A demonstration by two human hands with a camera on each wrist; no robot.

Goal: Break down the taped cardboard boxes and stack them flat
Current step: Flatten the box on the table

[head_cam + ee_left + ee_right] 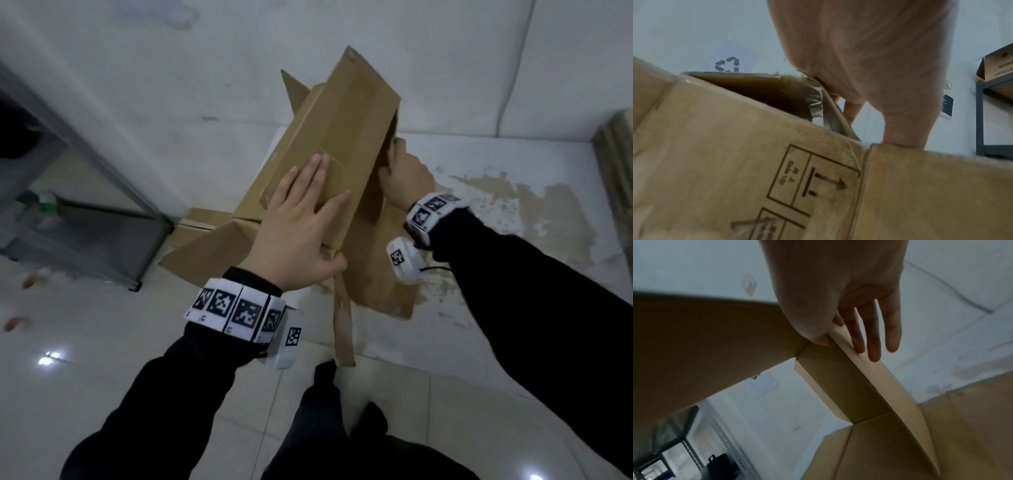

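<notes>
Both hands are on the half-collapsed cardboard box (329, 164), held off the floor at frame centre; my left hand (301, 222) lies flat with fingers straight against its broad panel, my right hand (404, 174) pinches a panel edge, thumb inside, fingers outside. If I press harder before the creases give, I judge the panel could buckle or slip from the pinch; the loose tape strip (342, 329) dangling below might snag my legs. Flattened cardboard (195, 222) lies on the floor just behind; the metal shelf frame (113, 192) crowds the left; open tile floor (513, 370) at lower right gives room to lay it down.
</notes>
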